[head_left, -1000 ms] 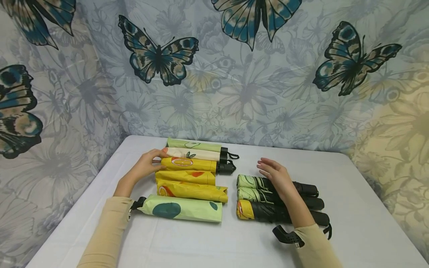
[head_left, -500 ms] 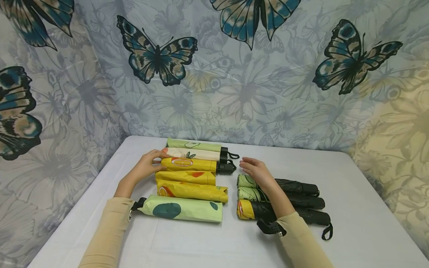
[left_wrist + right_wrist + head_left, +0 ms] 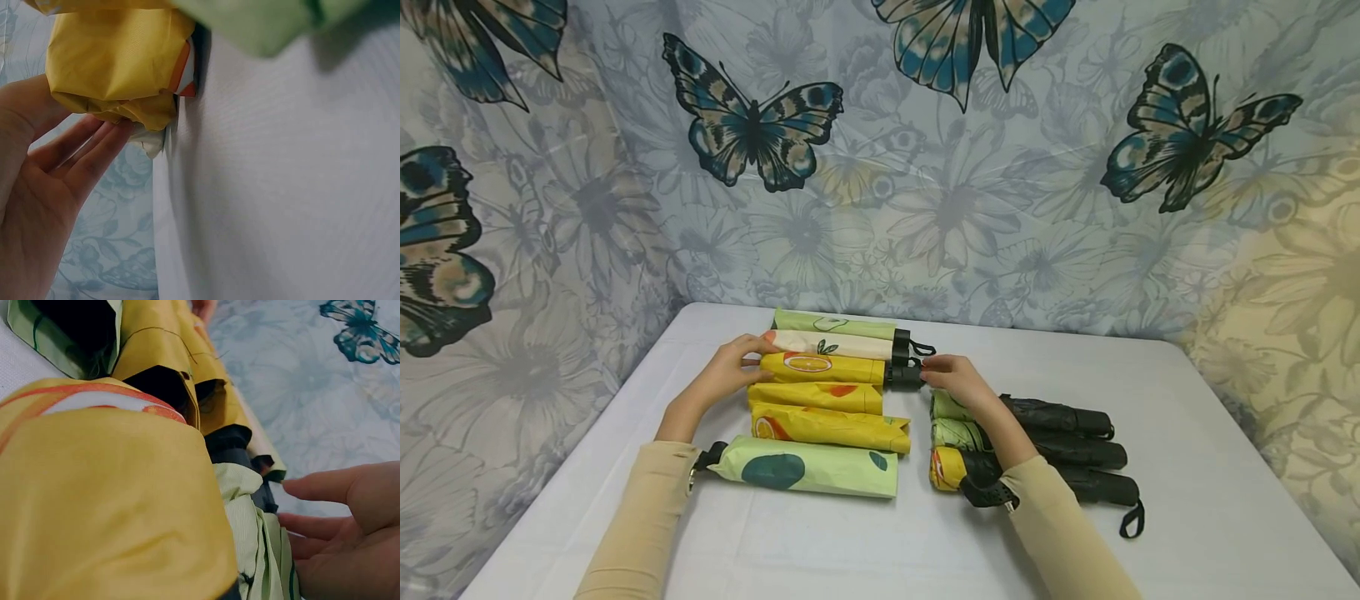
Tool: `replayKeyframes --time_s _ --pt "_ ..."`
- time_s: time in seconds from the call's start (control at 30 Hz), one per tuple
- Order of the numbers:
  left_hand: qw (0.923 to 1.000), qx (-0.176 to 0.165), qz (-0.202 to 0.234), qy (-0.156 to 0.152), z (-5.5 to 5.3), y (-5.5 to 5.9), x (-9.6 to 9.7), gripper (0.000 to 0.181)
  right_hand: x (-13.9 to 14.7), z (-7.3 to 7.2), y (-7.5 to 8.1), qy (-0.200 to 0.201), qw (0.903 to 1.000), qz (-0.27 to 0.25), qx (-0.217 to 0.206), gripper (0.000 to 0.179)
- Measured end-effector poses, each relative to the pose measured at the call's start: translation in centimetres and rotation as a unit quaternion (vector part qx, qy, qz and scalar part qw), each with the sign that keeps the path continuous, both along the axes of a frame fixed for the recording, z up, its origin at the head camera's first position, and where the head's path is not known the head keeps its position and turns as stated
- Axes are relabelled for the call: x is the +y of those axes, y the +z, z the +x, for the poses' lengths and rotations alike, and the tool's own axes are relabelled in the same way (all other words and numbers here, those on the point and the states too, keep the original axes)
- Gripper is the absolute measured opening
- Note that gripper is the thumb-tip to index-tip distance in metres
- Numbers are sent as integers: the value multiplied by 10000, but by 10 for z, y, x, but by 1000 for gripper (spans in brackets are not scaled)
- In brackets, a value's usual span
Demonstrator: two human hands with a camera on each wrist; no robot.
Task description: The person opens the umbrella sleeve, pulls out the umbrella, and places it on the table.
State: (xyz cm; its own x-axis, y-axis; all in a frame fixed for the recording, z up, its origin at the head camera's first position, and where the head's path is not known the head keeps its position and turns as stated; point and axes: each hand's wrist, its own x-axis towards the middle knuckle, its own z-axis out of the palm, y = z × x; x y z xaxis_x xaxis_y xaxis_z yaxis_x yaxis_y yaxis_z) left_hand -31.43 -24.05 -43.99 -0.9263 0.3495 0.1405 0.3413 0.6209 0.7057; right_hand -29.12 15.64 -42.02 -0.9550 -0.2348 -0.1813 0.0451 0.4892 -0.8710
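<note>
The yellow umbrella point(image 3: 823, 368) is lying crosswise on the table point(image 3: 775, 550), an orange slice showing on it and its black handle point(image 3: 904, 377) pointing to 3 o'clock. At its 9 o'clock end I am holding my left hand point(image 3: 722, 371) with thumb and fingers apart, and they are touching that end. At 3 o'clock my right hand point(image 3: 961, 379) is reaching the handle, its thumb and fingers also apart; I cannot tell how firmly it is touching.

Right beside the umbrella, towards 12 o'clock, a cream umbrella point(image 3: 857, 345) is lying, and past it a green umbrella point(image 3: 865, 324). Towards 6 o'clock two yellow bundles point(image 3: 820, 427) are lying side by side, then a pale-green bundle point(image 3: 842, 471) with a dark leaf mark. Near 4 o'clock three black rolls point(image 3: 1097, 486) are lying together, two showing green ends and the nearest a yellow one; my right forearm is crossing above them. Beyond the table, at 12 o'clock, a butterfly cloth point(image 3: 955, 200) is hanging.
</note>
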Motion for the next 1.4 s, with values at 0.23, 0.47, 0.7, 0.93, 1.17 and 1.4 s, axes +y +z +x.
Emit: replayKeyframes --time_s 0.23,0.47,0.7,0.93,1.17,1.4 --pt "10000 -20 8 -3 0 0 -1 42 -10 -5 -2 -96 9968 774 175 48" --pt "10000 -9 20 -27 -1 -1 -1 42 -15 -10 -6 -180 9926 1133 391 53" --pt "10000 -25 9 -18 -1 -2 -1 43 -19 -10 -7 -81 9878 1460 538 50" --pt "10000 -68 -6 -23 -2 -2 -1 46 -20 -9 -7 -184 9863 1525 602 49" --pt "10000 -2 36 -68 -1 -2 0 43 -14 -12 -9 -25 9886 1332 703 45" --pt "9999 22 -64 -149 -1 -2 -1 46 -9 -9 -6 101 9930 912 743 47"
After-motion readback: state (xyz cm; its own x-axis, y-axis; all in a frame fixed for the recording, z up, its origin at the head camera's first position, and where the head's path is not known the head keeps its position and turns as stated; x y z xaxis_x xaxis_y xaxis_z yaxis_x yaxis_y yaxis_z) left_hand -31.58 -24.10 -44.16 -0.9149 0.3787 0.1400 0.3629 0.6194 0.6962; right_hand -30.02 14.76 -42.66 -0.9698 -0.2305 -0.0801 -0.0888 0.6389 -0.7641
